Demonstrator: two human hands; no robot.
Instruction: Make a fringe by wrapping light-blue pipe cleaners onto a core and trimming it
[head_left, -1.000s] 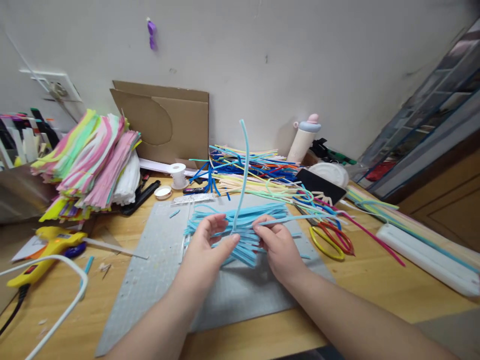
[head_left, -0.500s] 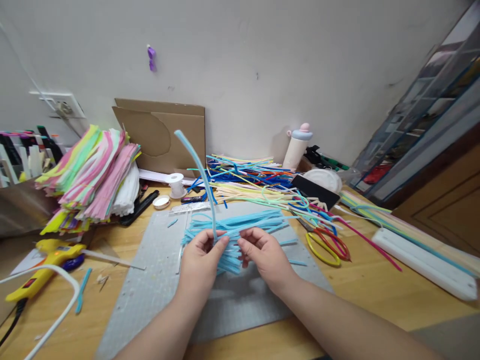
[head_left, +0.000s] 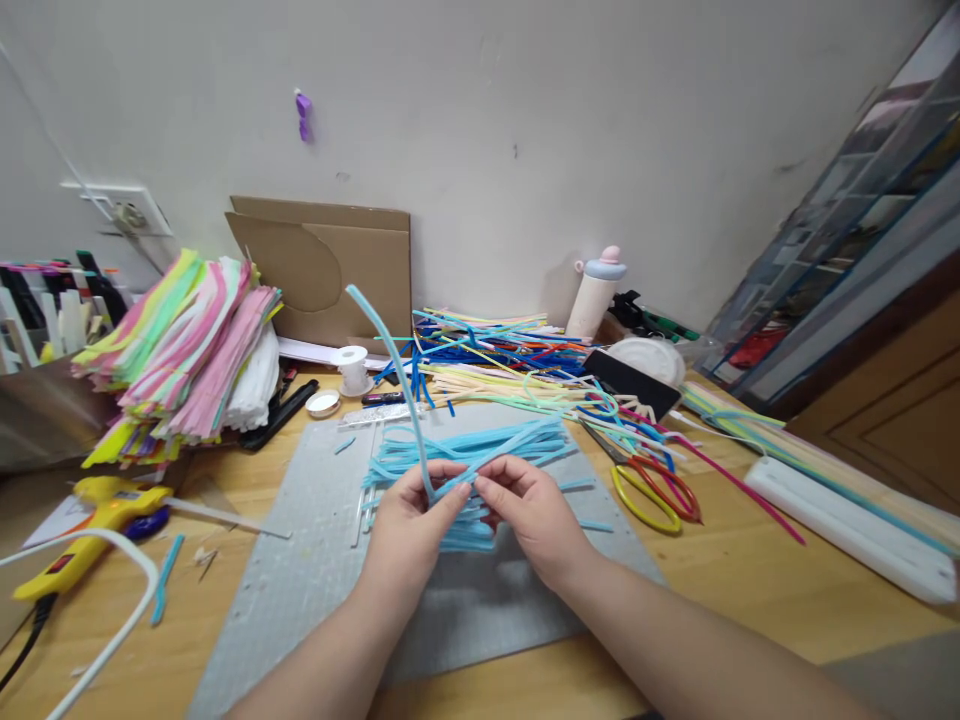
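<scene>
A light blue pipe cleaner (head_left: 401, 372) rises in a curve from my left hand (head_left: 424, 510), whose thumb and fingers pinch its lower part. My right hand (head_left: 525, 505) is closed too, thumb against fingers, on the blue pipe cleaner right beside the left fingertips. The fingers partly hide the stretch between the two hands. Behind and below them lies a pile of light blue pipe cleaners (head_left: 465, 445) on the grey cutting mat (head_left: 300, 560). A few loose blue pieces stick out to the right of my right hand.
On the left lie a yellow glue gun (head_left: 105, 525) and bundled pastel strips (head_left: 180, 350). Coloured pipe cleaners (head_left: 495, 345) spread along the back, near a bottle (head_left: 594, 295). Scissors (head_left: 652, 490) and a white power strip (head_left: 847, 525) lie on the right.
My hands have drawn closer, fingertips almost meeting. The free upper end of the pipe cleaner has dropped slightly.
</scene>
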